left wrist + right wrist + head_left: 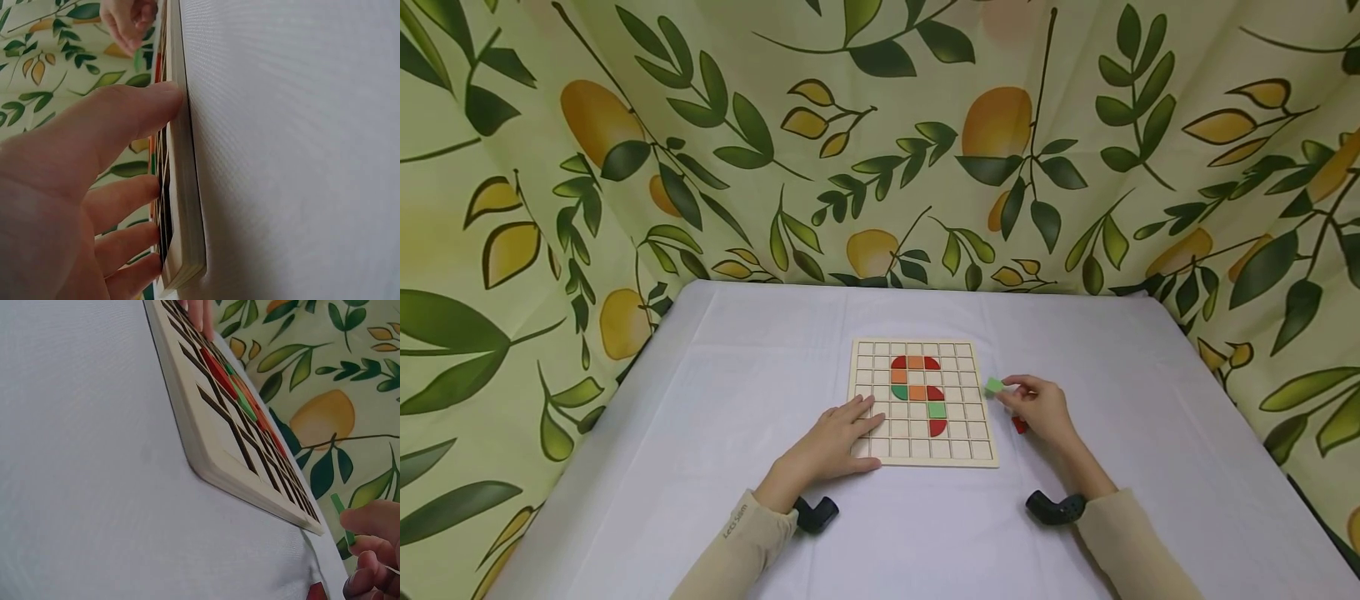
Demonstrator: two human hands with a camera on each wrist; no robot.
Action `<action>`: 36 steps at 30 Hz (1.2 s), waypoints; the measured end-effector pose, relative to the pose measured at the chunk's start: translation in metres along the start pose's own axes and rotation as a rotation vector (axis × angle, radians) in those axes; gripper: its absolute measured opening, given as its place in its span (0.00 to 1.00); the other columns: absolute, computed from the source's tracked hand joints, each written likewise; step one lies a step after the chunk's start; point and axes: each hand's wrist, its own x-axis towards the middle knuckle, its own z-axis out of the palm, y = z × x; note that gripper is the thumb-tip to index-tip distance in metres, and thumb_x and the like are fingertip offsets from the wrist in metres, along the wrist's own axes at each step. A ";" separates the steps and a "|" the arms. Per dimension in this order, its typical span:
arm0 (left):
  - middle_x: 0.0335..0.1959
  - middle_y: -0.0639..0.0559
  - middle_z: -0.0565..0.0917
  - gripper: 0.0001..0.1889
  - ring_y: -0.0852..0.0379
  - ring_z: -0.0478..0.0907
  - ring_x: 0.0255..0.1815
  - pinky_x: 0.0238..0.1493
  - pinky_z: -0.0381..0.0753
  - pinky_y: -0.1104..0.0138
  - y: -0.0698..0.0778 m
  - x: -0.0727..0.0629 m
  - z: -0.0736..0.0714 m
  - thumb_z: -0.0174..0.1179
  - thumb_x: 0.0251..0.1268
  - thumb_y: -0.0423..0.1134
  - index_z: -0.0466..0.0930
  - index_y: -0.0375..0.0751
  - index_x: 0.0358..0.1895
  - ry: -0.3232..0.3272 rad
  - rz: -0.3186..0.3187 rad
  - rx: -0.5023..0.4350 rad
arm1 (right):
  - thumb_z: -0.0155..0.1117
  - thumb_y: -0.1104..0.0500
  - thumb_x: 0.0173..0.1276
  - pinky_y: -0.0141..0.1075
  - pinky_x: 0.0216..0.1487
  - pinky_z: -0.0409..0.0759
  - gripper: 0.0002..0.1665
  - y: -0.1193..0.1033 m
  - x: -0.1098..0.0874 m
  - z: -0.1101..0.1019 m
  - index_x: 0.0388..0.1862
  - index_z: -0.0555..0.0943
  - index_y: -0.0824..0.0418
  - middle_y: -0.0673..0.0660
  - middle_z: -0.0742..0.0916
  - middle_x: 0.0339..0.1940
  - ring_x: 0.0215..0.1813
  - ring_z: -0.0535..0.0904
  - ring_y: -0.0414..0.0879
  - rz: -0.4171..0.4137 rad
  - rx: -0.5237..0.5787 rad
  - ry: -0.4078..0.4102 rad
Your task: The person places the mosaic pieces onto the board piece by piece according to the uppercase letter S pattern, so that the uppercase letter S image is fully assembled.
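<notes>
A square wooden grid board (987, 450) lies on the table. Coloured tiles form a curved pattern in its cells: red rounded tiles (937, 427), orange squares (917, 392), a dark green rounded tile (900, 392) and a light green square (937, 409). My left hand (831, 440) rests on the board's left side, fingers spread over the cells and thumb (164, 99) at the near edge. Just off the right edge, my right hand (1043, 410) pinches a light green square tile (340, 515) between thumb and fingertips. Below that hand a red tile (1018, 425) lies partly hidden.
A white cloth (760, 358) covers the table. Behind it hangs a curtain (880, 167) printed with leaves and fruit. Black wrist devices (1055, 507) sit at both cuffs, above the cloth on the near side.
</notes>
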 end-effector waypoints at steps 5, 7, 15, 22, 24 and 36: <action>0.77 0.44 0.60 0.36 0.43 0.56 0.79 0.72 0.61 0.43 -0.002 0.001 0.002 0.64 0.59 0.55 0.68 0.46 0.69 0.000 0.003 0.005 | 0.68 0.62 0.61 0.26 0.15 0.66 0.18 -0.001 -0.001 0.004 0.48 0.81 0.70 0.53 0.76 0.23 0.15 0.68 0.34 0.011 0.036 -0.026; 0.77 0.44 0.60 0.36 0.43 0.55 0.79 0.73 0.61 0.42 -0.002 0.001 0.002 0.64 0.59 0.55 0.67 0.46 0.70 -0.003 0.003 0.004 | 0.67 0.62 0.61 0.27 0.15 0.67 0.19 -0.002 -0.002 0.006 0.49 0.81 0.70 0.52 0.76 0.23 0.14 0.68 0.35 0.015 0.048 -0.043; 0.77 0.45 0.59 0.36 0.45 0.55 0.79 0.73 0.61 0.44 0.000 0.000 0.001 0.63 0.59 0.57 0.67 0.48 0.70 0.001 -0.005 0.013 | 0.69 0.62 0.59 0.25 0.18 0.65 0.17 -0.006 -0.004 0.013 0.46 0.82 0.69 0.52 0.75 0.22 0.17 0.65 0.34 -0.004 0.043 -0.050; 0.77 0.46 0.60 0.36 0.45 0.55 0.79 0.73 0.61 0.44 -0.001 0.001 0.002 0.63 0.59 0.57 0.67 0.48 0.70 0.003 -0.011 0.008 | 0.70 0.62 0.58 0.25 0.19 0.65 0.17 -0.012 -0.006 0.018 0.45 0.83 0.68 0.52 0.75 0.23 0.19 0.65 0.34 -0.008 0.052 -0.056; 0.77 0.45 0.60 0.36 0.45 0.55 0.79 0.73 0.61 0.44 -0.001 0.001 0.002 0.63 0.59 0.57 0.67 0.48 0.70 0.003 -0.010 0.010 | 0.70 0.62 0.58 0.25 0.19 0.64 0.16 -0.014 -0.007 0.019 0.44 0.83 0.69 0.52 0.75 0.23 0.19 0.65 0.33 -0.025 0.054 -0.059; 0.77 0.46 0.59 0.36 0.45 0.55 0.80 0.74 0.60 0.44 0.000 0.000 0.001 0.63 0.59 0.56 0.67 0.48 0.70 -0.004 -0.013 0.002 | 0.71 0.64 0.57 0.24 0.22 0.64 0.15 -0.023 -0.013 0.028 0.42 0.83 0.69 0.54 0.77 0.23 0.23 0.66 0.33 -0.080 0.067 -0.086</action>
